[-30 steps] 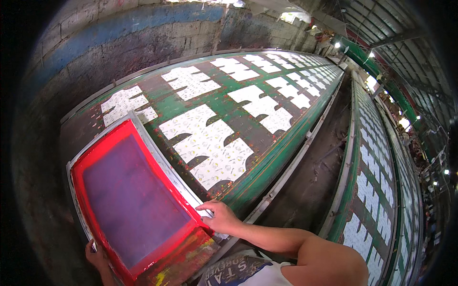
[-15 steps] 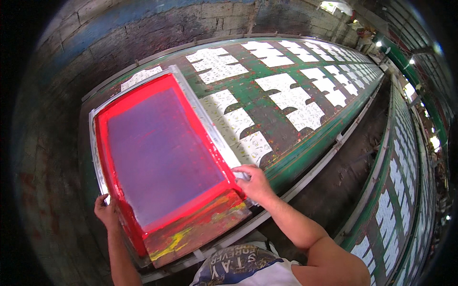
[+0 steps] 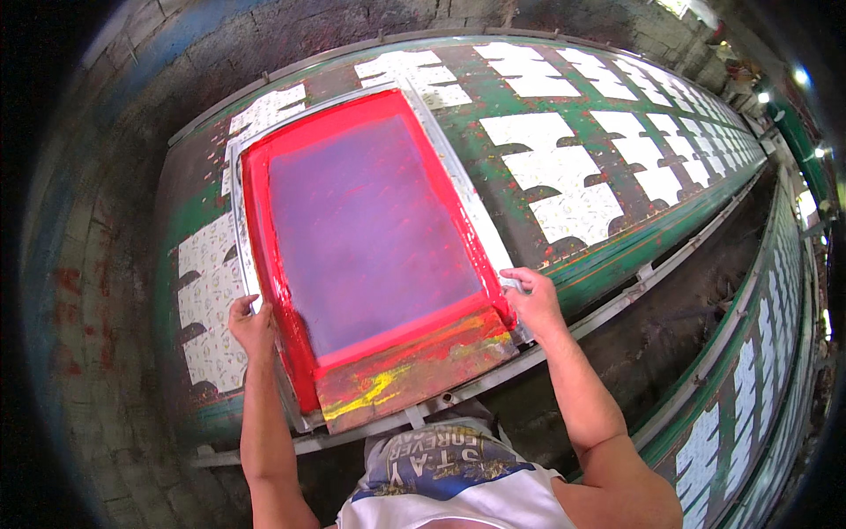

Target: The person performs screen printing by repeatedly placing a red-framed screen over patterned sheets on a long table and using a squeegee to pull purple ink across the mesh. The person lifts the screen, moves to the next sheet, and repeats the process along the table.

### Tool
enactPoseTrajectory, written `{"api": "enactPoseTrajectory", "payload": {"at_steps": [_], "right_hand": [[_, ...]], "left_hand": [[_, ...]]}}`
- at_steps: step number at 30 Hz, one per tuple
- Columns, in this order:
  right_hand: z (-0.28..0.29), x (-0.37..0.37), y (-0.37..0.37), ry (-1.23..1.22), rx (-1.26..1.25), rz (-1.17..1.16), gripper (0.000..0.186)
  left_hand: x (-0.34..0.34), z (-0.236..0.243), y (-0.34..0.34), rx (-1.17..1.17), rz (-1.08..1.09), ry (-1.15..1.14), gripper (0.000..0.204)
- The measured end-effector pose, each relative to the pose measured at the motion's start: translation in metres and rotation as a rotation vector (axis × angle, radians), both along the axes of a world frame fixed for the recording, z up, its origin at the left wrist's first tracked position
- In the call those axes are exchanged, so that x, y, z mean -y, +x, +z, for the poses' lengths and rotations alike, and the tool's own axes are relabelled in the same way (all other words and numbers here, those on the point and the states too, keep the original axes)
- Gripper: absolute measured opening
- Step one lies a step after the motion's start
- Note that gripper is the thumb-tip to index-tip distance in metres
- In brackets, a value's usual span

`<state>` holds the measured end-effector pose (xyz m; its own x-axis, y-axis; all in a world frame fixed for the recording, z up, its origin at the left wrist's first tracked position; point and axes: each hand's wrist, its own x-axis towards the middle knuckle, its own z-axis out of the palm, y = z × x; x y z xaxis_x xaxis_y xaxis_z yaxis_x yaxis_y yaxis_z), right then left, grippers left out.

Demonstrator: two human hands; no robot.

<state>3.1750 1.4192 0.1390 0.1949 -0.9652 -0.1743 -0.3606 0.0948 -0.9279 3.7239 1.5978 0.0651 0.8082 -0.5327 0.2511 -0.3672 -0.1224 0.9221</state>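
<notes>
A large screen-printing frame with metal sides and a red border lies tilted slightly over the green table, its purplish mesh facing up. My left hand is closed on the frame's left side, near the lower end. Opposite it, my right hand grips the right side close to the lower corner. A paint-stained board, smeared yellow and red, spans the frame's near end. White patterned fabric pieces lie left of the frame, and more fabric pieces lie to its right. What is under the frame is hidden.
The long green table runs away to the far right, with a metal rail along its near edge. Beyond a dark gap, a second table holds more white pieces. A block wall stands behind and at left.
Both hands have shifted the frame rightward along the table. It now covers the fabric piece that lay just right of it, and pieces on its left have come into view.
</notes>
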Motion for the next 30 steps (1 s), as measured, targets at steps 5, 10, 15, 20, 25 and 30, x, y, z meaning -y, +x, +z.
{"api": "enactPoseTrajectory", "payload": {"at_steps": [5, 10, 15, 20, 25, 30], "right_hand": [[0.001, 0.012, -0.024, 0.0, 0.028, 0.047, 0.033], [0.003, 0.014, -0.04, 0.039, 0.079, 0.049, 0.035], [0.002, 0.02, -0.051, 0.038, 0.048, 0.071, 0.037], [0.009, 0.006, -0.043, -0.311, -0.464, 0.182, 0.048], [0.026, -0.07, -0.012, -0.688, -0.49, 0.835, 0.058], [0.019, -0.101, 0.001, -0.847, -0.471, 0.941, 0.048]], "left_hand": [[0.01, 0.009, -0.025, 0.134, 0.028, 0.072, 0.028], [0.023, 0.017, -0.045, 0.081, -0.036, -0.086, 0.026], [0.027, 0.016, -0.056, 0.02, -0.013, -0.03, 0.025], [0.03, 0.003, -0.045, 0.214, -0.029, -0.014, 0.025], [0.027, -0.01, -0.048, 0.06, -0.01, 0.071, 0.023], [0.031, -0.015, -0.049, 0.153, 0.058, 0.165, 0.019]]}}
